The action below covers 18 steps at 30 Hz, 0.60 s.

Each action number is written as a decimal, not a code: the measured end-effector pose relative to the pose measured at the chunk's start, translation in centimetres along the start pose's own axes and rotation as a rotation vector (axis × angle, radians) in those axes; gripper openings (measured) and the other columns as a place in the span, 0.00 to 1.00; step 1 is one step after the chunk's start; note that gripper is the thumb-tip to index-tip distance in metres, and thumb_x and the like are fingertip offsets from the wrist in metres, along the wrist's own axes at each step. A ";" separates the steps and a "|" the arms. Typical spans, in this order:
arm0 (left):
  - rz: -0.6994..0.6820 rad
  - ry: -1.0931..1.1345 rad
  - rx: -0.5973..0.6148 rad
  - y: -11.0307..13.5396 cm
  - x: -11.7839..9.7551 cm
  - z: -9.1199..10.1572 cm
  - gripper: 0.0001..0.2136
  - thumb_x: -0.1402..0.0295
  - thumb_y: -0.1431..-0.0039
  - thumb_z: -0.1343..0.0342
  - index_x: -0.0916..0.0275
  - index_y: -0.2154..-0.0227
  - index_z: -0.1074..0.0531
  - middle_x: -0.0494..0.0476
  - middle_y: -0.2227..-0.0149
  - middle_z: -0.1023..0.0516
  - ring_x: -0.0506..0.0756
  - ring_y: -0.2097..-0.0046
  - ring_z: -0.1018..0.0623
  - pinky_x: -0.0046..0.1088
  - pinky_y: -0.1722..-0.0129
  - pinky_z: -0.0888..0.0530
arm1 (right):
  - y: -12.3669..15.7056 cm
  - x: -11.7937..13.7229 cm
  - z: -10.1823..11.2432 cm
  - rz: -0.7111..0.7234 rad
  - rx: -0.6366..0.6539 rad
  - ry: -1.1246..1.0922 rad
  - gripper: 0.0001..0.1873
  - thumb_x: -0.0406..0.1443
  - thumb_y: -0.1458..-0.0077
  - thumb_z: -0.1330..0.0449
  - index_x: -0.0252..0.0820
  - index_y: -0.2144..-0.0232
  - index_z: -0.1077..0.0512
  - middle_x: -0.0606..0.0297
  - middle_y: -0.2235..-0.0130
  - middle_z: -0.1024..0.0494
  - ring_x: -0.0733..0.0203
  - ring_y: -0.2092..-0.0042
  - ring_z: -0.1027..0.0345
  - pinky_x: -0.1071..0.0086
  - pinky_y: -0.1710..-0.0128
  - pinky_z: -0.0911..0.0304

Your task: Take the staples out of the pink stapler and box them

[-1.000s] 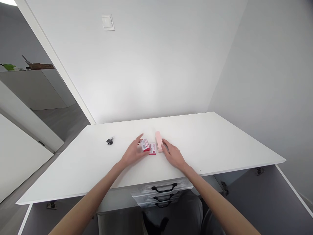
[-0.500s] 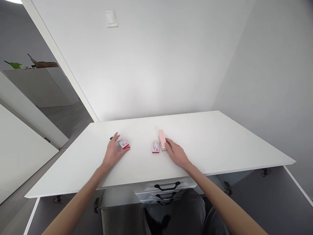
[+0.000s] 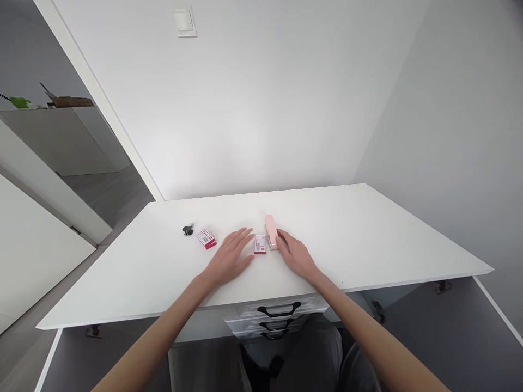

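Note:
My left hand [image 3: 231, 257] hovers flat over the white table [image 3: 368, 239], fingers stretched out and empty, its tips close to a small red and white box [image 3: 260, 244]. A second red and white box [image 3: 206, 238] lies further left, apart from the hand. My right hand [image 3: 295, 253] rests on the table with its fingers against the near end of a pale pink stapler [image 3: 271, 232]; the fingers look loosely extended, not wrapped round it.
A small black clip-like object [image 3: 188, 230] lies left of the boxes. Below the table's front edge are drawers with black handles [image 3: 280, 311]. A white wall with a switch [image 3: 186, 22] stands behind; a doorway opens at the left.
My left hand let go of the red and white box at the left and swung back right toward the middle box. My right hand stayed at the stapler.

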<state>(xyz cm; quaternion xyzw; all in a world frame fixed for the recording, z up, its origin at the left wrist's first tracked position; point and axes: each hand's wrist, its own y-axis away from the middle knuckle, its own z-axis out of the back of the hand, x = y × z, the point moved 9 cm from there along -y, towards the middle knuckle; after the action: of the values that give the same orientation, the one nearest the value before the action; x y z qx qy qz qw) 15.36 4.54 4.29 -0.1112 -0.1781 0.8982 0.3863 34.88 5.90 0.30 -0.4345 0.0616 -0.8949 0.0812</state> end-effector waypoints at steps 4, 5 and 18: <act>-0.108 -0.010 0.115 -1.2 -2.7 -1.3 0.25 0.60 0.27 0.52 0.54 0.30 0.40 0.58 0.29 0.35 0.61 0.27 0.39 0.50 0.28 0.42 | -0.1 0.0 -0.1 0.006 0.003 0.010 0.26 0.48 0.27 0.58 0.49 0.35 0.35 0.60 0.38 0.24 0.49 0.40 0.28 0.53 0.41 0.36; -0.096 -0.038 0.123 -1.4 -2.5 -1.4 0.23 0.60 0.27 0.53 0.53 0.32 0.38 0.57 0.30 0.34 0.62 0.27 0.38 0.53 0.27 0.44 | -0.2 0.0 -0.2 0.004 0.006 0.009 0.26 0.48 0.27 0.58 0.49 0.35 0.35 0.60 0.38 0.24 0.49 0.40 0.28 0.53 0.41 0.36; 0.214 -0.267 0.050 2.8 5.1 1.7 0.22 0.60 0.28 0.56 0.53 0.36 0.32 0.62 0.35 0.28 0.70 0.32 0.34 0.68 0.31 0.47 | 0.3 0.2 0.1 -0.024 0.028 -0.017 0.27 0.50 0.27 0.59 0.50 0.36 0.35 0.61 0.42 0.22 0.49 0.44 0.27 0.55 0.45 0.35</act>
<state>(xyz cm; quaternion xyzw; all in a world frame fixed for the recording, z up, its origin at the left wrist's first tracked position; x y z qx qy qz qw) 9.50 6.10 4.35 0.0005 -0.1926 0.9451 0.2641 34.87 5.61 0.49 -0.4416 0.0432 -0.8929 0.0768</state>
